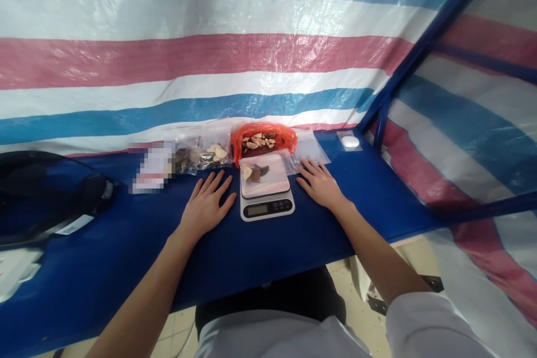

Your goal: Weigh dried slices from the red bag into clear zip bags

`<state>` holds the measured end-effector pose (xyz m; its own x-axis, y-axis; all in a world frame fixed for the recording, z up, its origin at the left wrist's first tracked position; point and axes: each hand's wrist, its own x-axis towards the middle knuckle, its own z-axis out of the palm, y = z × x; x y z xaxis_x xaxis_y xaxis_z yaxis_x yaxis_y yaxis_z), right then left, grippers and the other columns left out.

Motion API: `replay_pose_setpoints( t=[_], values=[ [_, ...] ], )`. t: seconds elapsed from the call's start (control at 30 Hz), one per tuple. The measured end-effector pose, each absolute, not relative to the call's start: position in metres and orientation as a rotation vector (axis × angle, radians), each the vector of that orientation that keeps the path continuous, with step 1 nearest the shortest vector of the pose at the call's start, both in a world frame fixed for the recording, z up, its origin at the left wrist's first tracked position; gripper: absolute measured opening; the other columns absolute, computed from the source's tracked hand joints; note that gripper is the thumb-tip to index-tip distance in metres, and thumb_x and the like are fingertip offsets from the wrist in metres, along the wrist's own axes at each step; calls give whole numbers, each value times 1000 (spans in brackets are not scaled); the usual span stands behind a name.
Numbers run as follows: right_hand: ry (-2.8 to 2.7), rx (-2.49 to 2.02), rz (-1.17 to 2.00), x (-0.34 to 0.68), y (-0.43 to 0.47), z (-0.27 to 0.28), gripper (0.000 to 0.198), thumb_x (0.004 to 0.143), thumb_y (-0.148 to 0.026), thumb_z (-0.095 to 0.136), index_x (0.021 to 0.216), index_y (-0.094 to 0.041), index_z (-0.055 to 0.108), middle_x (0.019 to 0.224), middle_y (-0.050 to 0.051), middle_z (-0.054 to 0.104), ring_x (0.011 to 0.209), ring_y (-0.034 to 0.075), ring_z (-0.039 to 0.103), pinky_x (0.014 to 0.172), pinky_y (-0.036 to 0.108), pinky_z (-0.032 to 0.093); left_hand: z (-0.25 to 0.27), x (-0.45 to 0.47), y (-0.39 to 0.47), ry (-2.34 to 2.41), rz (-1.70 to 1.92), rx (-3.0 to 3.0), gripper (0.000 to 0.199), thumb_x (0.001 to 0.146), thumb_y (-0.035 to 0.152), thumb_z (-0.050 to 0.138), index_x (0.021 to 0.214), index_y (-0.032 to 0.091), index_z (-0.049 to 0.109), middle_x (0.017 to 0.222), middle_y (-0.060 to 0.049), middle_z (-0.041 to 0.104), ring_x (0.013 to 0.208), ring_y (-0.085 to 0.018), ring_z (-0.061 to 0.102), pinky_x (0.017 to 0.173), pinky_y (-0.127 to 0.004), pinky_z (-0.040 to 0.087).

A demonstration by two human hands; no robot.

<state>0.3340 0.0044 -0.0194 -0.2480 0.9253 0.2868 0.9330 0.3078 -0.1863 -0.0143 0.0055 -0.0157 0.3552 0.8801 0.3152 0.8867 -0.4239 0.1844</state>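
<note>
My left hand [207,203] lies flat on the blue table, fingers spread, just left of a white digital scale [268,208]. To the scale's right, my right hand [319,183] also rests flat with fingers apart, its fingertips by a clear plastic bag [310,151]. Neither hand holds anything. On the scale's plate lie a few brown and pale pieces [255,172], perhaps dried slices. Right behind the scale stands an open orange-red plastic bag [287,135] with several pale, dark-edged slices [258,141] inside. The scale's display is too small to read.
Left of the orange-red bag are clear bags of pale pieces [213,154] and dark pieces [184,161], beside a blurred-out packet [153,168]. A black strapped object [96,193] lies far left. A small white round object [349,142] sits back right. Striped sheeting [201,56] backs the table.
</note>
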Motion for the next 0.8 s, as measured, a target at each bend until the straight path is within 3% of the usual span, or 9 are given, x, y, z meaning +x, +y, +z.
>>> replay_pose_setpoints(
  t=[0.37,0.53,0.67,0.8],
  values=[
    [-2235,-1678,-46,333,4,-18,45,102,-38,45,142,-22,60,153,9,52,145,32,44,121,53,33,-15,-13,6,-1688,-574,-2574,57,97,50,44,142,19,59,154,-14,49,145,-38,42,118,-61,33],
    [-2142,-1593,-17,334,2,-8,39,100,-37,50,133,-24,67,147,8,58,140,31,51,117,50,41,-9,-11,5,-1684,-791,-2510,47,96,47,47,130,22,67,146,-13,58,138,-35,52,118,-57,37],
    [-1879,-1502,179,330,1,8,35,99,-40,51,122,-25,73,134,6,69,123,27,66,104,40,54,6,-3,2,-1633,-1012,-2479,40,97,44,48,121,21,70,133,-13,68,124,-30,63,111,-50,48],
    [-1579,-1415,471,319,8,18,35,93,-48,59,111,-25,77,116,5,77,111,28,72,101,41,57,23,13,5,-1521,-1128,-2588,37,98,42,49,123,22,68,131,-11,67,124,-26,62,110,-46,49]
  ],
)
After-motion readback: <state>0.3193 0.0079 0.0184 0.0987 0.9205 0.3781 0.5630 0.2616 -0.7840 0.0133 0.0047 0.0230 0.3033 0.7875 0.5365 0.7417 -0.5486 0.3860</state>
